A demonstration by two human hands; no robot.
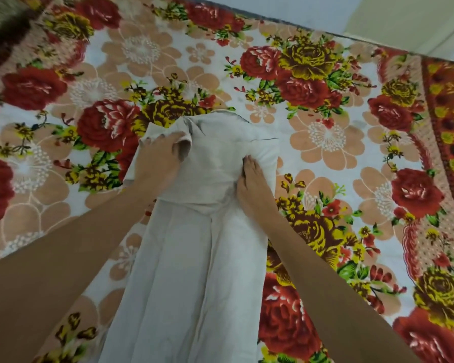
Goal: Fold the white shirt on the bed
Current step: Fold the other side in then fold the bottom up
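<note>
The white shirt (194, 258) lies lengthwise on the bed, collar end far from me, with both sides folded in toward the middle so it forms a long narrow strip. My left hand (157, 163) rests flat on the folded left shoulder and sleeve, fingers spread over the cloth. My right hand (252, 187) presses on the right shoulder area, its fingertips tucked into a fold of the fabric. The lower hem runs out of view at the bottom edge.
The bed is covered by a floral blanket (325, 158) with red and yellow roses. Its far edge (299, 24) meets a pale wall or floor at the top right. A dark furry object (3, 24) sits at the top left corner.
</note>
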